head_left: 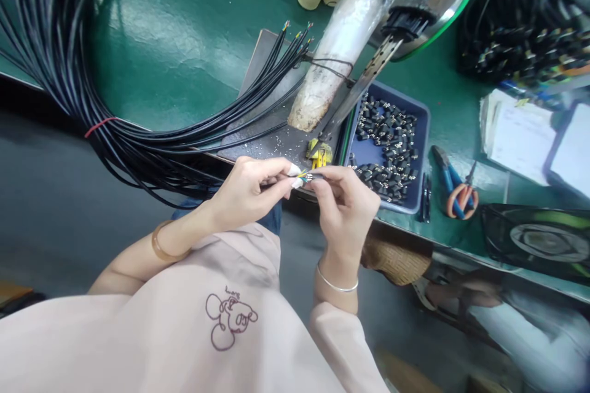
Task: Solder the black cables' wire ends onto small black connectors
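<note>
Between the finger and thumb of my left hand (258, 187) is the end of a black cable, its thin coloured wires (302, 175) fanned out past the fingertips. My right hand (345, 199) pinches a small black connector (317, 176) with metal pins, held right against those wires. Whether wires and pins touch, I cannot tell. Just beyond the hands, a soldering iron (343, 98) points down toward a yellow sponge-like piece (320, 152). A large bundle of black cables (152, 144), tied with a red band, curves in from the left, several stripped ends lying on a grey board (258, 67).
Right of the iron stands a grey-blue tray (423, 135) of small black connectors. Foil-wrapped duct (341, 31) hangs over the board. Pliers (454, 187), papers (519, 129) and a dark fan-like box (539, 242) lie farther right. Another person's leg (520, 325) shows below the green table (161, 24).
</note>
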{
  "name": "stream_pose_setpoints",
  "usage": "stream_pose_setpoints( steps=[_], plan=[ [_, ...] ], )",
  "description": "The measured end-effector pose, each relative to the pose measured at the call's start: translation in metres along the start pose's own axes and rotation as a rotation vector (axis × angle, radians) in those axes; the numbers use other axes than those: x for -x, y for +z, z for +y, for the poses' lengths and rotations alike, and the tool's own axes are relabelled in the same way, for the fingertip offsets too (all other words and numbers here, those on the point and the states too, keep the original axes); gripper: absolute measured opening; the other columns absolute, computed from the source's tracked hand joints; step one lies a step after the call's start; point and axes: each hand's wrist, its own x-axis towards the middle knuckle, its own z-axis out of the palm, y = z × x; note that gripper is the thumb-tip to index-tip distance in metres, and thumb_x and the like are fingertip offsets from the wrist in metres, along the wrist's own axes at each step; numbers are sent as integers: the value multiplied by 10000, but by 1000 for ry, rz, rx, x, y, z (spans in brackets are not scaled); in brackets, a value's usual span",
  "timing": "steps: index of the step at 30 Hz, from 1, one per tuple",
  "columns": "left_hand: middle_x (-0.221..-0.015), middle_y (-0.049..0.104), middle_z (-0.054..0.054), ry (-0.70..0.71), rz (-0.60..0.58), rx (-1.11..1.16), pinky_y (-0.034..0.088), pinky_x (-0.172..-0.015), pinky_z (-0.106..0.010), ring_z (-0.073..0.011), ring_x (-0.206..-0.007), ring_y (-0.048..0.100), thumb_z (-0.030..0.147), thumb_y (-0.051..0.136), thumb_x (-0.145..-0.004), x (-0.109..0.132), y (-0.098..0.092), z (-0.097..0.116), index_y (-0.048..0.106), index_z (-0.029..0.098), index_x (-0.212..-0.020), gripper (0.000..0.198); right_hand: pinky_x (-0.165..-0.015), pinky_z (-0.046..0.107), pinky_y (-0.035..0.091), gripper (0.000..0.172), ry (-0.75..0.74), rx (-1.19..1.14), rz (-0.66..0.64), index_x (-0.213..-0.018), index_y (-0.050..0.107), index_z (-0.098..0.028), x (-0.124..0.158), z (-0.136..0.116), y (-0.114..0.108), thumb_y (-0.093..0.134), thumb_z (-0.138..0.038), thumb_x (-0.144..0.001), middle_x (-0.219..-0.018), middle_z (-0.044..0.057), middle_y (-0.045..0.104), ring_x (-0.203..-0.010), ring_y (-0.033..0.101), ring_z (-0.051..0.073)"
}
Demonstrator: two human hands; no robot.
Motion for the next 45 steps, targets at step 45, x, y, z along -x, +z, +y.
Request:
stream_pose_setpoints(
  steps=[45],
  plan=[
    [-616, 486, 38, -322, 184, 323, 338, -495, -182, -58, -545, 407, 199, 663, -752, -29, 15, 0, 559, 166, -690, 125, -762, 306, 668, 186, -219, 176, 286, -848, 593, -230, -4, 7, 19, 706, -83, -854, -1008, 50, 811, -851, 788, 176]
  ],
)
